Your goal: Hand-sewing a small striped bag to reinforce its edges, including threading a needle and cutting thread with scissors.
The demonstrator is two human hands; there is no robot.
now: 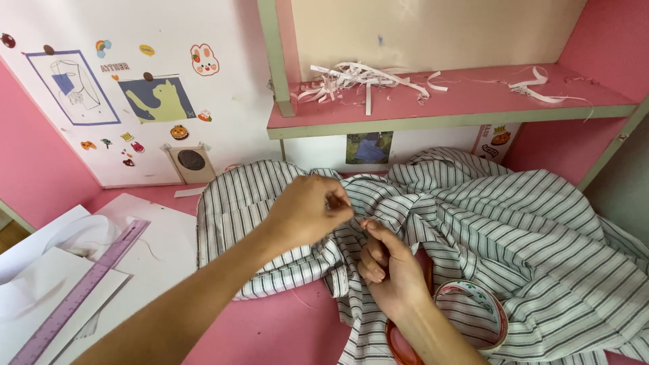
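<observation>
I am looking down on both hands working at one fold of a striped shirt (473, 223) heaped over a pink table (284, 331). The left hand (307, 211) comes in from the lower left with its fingers curled tight together, pinching a bit of the cloth near the fold — I judge it holds the fabric taut so the other hand can work at the same spot. Whether something thin, a needle or thread, sits between those fingertips I cannot tell; it is too small to make out.

The right hand (392, 263) lies just below and beside the left, palm turned up, fingers bent and closed on the cloth's edge, thumb pressing from above. The two hands almost touch at the fold.

Just right of the right wrist a roll of tape (473, 312) with a red rim rests partly under the shirt. Well to the left of the left arm lie white paper sheets (40, 284) with a purple ruler (81, 290) across them. Above the hands, a pink shelf (446, 108) carries paper strips (358, 78).
</observation>
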